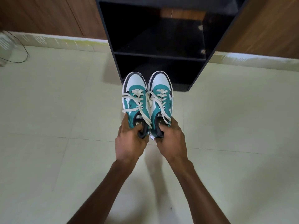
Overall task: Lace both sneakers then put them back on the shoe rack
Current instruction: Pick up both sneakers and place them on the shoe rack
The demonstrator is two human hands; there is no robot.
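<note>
Two teal, white and black sneakers are held side by side above the floor, toes pointing at the black shoe rack (161, 54). My left hand (131, 139) grips the heel collar of the left sneaker (135, 88), thumb inside the opening. My right hand (171, 137) grips the heel of the right sneaker (161, 87) the same way. Cream laces (144, 109) run through only the lower eyelets and hang loose over the tongues and sides.
The rack stands against a brown wooden wall (48, 15), its two visible shelves dark and bare. Pale floor tiles (64, 126) spread on both sides. A thin cable (24, 50) and a whitish object lie at the far left.
</note>
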